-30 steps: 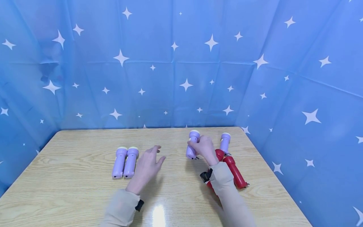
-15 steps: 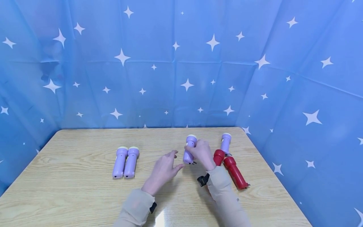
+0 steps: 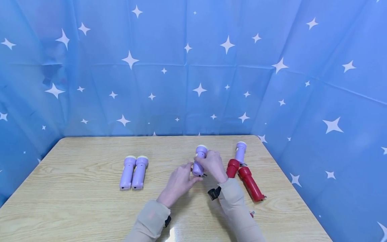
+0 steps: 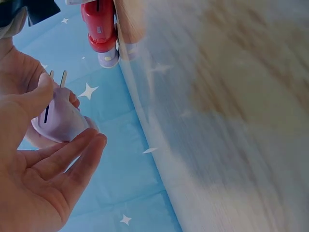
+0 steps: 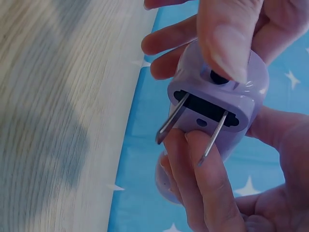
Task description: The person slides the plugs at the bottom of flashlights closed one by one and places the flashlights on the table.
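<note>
A purple flashlight point(image 3: 198, 169) with metal plug prongs sticking out of its base is held above the table by my right hand point(image 3: 212, 164). In the right wrist view, fingers point(image 5: 207, 183) lie against the flashlight's body point(image 5: 222, 96) close to the two prongs. My left hand point(image 3: 178, 183) is at the base from the left. Its thumb point(image 4: 42, 94) overlaps the base, while its fingers reach out fairly straight below; firm contact cannot be told. Two purple flashlights point(image 3: 139, 173) lie side by side on the left of the table.
Another purple flashlight point(image 3: 240, 152) lies at the back right. Close to it are a red flashlight point(image 3: 251, 185) and a second red flashlight point(image 3: 232, 168), partly hidden by my right arm. A starred blue curtain point(image 3: 169, 67) hangs behind the wooden table point(image 3: 90, 208).
My left hand has moved right, from beside the two purple flashlights to the held flashlight's base. My right hand has brought that flashlight slightly left and nearer.
</note>
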Motion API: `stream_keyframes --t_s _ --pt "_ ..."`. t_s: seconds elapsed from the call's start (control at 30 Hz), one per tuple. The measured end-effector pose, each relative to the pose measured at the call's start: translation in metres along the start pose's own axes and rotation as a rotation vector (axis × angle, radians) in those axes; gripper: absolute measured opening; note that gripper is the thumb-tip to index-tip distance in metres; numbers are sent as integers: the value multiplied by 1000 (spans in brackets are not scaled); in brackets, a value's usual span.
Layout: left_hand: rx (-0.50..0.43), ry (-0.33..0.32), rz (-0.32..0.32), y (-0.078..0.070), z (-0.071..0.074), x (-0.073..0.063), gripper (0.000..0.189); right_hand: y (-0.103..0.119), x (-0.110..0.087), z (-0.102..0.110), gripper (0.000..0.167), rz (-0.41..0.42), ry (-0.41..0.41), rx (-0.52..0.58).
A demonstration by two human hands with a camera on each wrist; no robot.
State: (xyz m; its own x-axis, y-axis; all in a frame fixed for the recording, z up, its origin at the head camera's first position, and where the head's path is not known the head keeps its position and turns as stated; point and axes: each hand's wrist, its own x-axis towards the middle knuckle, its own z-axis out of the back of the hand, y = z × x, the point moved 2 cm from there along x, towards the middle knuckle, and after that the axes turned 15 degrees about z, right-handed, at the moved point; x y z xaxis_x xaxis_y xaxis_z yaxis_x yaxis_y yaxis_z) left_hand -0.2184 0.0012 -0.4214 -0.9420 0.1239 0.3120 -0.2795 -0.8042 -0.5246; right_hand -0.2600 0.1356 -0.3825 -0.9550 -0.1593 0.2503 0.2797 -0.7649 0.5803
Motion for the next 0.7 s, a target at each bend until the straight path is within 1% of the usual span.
stream_keyframes --t_s 0.13,0.27,0.43,0.57,0.7 --pt "-35 -21 -7 -3 -1 -1 48 1 -1 1 32 8 1 -19" --pt "-36 -45 -10 -5 -2 -2 47 2 -2 2 34 10 2 -32" --pt "-31 -69 -7 -7 -3 -3 43 2 -3 2 34 3 2 -19" --pt "-39 -69 6 -7 -3 -4 37 2 -3 1 33 9 -3 -11" --pt "-45 -63 26 -7 -2 -4 36 2 -4 0 33 18 -11 -8"
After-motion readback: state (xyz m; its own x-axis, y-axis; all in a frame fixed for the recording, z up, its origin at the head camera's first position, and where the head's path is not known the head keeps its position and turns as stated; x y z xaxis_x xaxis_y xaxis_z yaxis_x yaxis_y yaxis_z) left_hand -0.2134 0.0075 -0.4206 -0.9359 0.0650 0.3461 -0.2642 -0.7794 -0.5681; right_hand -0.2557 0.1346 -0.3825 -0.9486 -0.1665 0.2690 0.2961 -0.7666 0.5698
